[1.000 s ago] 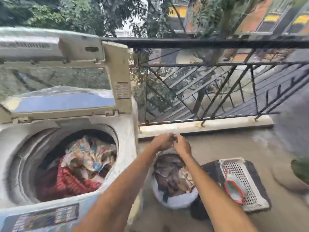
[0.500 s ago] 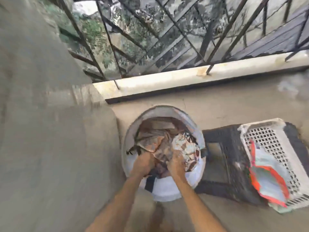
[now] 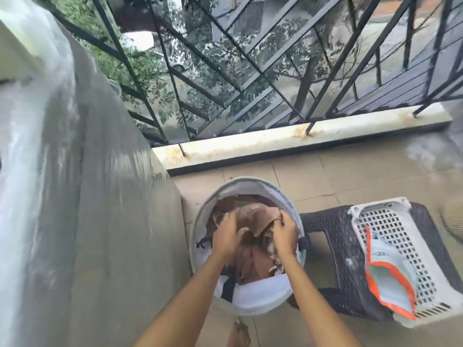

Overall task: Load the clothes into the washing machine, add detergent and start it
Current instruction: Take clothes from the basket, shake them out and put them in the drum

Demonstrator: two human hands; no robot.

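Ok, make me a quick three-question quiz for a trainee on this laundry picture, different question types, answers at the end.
1. True or false: both hands are gripping a brown cloth inside the round laundry bag.
2. Multiple choice: the orange-edged pouch lies in A) the laundry bag, B) the white basket, C) on the floor.
3. Fill in: the white basket rests on a dark ____.

Key
1. True: the left hand and right hand both hold it.
2. B
3. stool
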